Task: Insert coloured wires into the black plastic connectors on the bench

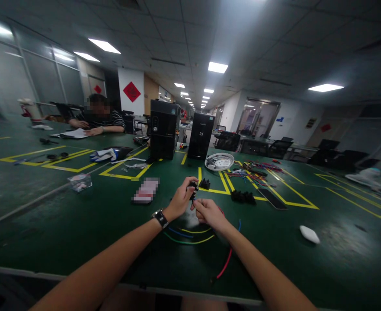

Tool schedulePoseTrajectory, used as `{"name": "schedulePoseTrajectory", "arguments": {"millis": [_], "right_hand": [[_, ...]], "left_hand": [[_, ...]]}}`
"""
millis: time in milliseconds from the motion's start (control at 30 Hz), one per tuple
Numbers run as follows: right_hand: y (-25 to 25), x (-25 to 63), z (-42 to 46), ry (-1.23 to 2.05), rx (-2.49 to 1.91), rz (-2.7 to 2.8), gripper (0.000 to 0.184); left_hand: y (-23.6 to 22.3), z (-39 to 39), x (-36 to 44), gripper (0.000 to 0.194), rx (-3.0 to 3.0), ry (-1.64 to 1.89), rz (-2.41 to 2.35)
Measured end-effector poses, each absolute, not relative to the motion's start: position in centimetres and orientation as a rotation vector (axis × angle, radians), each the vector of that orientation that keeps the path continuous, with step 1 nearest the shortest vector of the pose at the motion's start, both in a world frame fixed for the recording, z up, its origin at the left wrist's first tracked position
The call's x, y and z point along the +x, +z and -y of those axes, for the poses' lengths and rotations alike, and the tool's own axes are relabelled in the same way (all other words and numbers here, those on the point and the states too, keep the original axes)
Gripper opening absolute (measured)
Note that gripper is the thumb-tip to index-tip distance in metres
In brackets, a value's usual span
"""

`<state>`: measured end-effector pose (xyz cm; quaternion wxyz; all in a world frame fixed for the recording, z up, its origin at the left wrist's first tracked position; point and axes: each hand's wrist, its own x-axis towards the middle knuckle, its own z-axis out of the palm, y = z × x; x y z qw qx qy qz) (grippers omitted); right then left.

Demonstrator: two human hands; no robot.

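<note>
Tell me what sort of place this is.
Probably an open-plan office with a shared electronics work area: a green table marked with yellow tape, two black computer towers standing on it, and bundled coloured wires near a white basket.

The small black part (193,185) is compact and partly covered, its finer shape too small to tell. Nearer the camera than this part, a slim blue wire (184,233), green-yellow wire (190,243) and red wire (226,261) bend in loose arcs.
</note>
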<state>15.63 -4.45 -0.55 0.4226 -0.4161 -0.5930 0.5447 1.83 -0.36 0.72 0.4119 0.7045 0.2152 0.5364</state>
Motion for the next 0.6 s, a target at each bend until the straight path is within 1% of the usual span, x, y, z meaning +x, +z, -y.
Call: {"name": "schedulePoseTrajectory", "arguments": {"millis": [67, 133, 233, 267, 300, 367, 433, 533, 600], "right_hand": [[0.1, 15.8, 4.7, 1.367, -1.058, 1.510, 0.042], [1.2, 16.6, 5.0, 1.330, -1.051, 1.537, 0.041], [2.8, 18.2, 5.4, 1.199, -0.958, 1.424, 0.038], [3.0, 18.5, 5.5, 1.140, -0.950, 1.384, 0.038], [2.9, 18.5, 5.5, 1.079, -0.971, 1.381, 0.036], [2.0, 17.8, 5.5, 0.943, -1.089, 1.536, 0.034], [0.9, 16.2, 5.6, 0.739, -1.201, 1.837, 0.030], [-0.1, 14.1, 6.1, 0.388, -1.226, 2.197, 0.023], [0.1, 13.9, 6.7, 0.258, -1.219, 2.297, 0.029]], "left_hand": [[0.7, 0.0, 1.5, 0.043, 1.799, 1.337, -0.542], [1.1, -1.2, 0.8, 0.040, 1.692, 1.429, -0.555], [2.2, -4.2, -1.5, 0.033, 1.171, 1.832, -0.689], [2.6, -5.2, -2.4, 0.032, 0.942, 1.925, -0.738], [2.9, -6.1, -3.3, 0.030, 0.810, 1.923, -0.759], [3.1, -7.2, -4.1, 0.031, 0.784, 1.771, -0.789], [3.1, -7.3, -3.4, 0.034, 0.908, 1.580, -0.811], [3.3, -6.7, 0.5, 0.042, 1.031, 1.284, -0.807], [3.8, -6.5, 4.0, 0.046, 1.052, 1.168, -0.812]]}}
